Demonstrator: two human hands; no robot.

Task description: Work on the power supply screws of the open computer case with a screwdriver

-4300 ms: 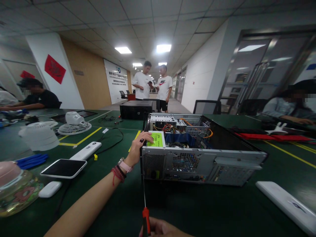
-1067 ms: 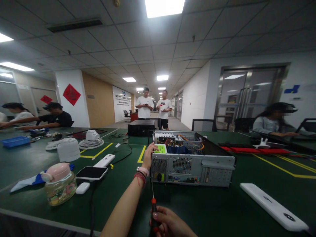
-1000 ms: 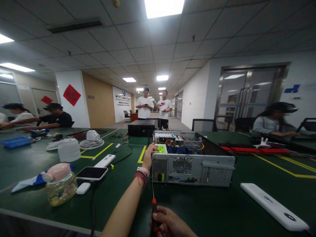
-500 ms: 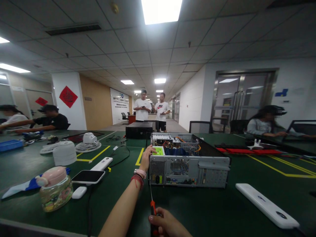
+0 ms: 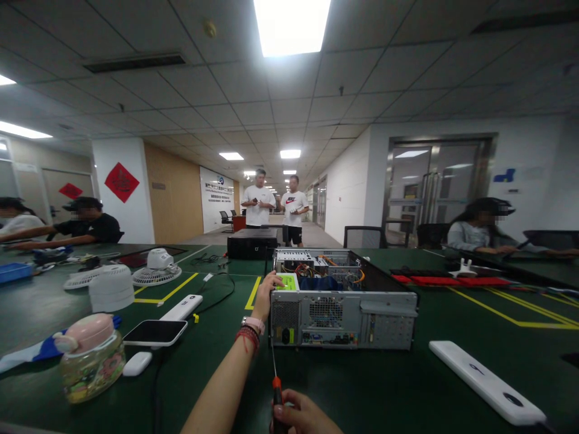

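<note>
Left hand [image 5: 264, 293] clasps the computer case [image 5: 351, 312], probably heavy, rigid, best held underneath; right hand [image 5: 298, 413] grips a screwdriver [image 5: 277, 393].

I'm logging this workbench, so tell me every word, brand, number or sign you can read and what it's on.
"NIKE": on a white shirt.
Too small or blurred to read: the green label on the computer, the wall sign, the red posters, the marks on the black box and white bars.
</note>
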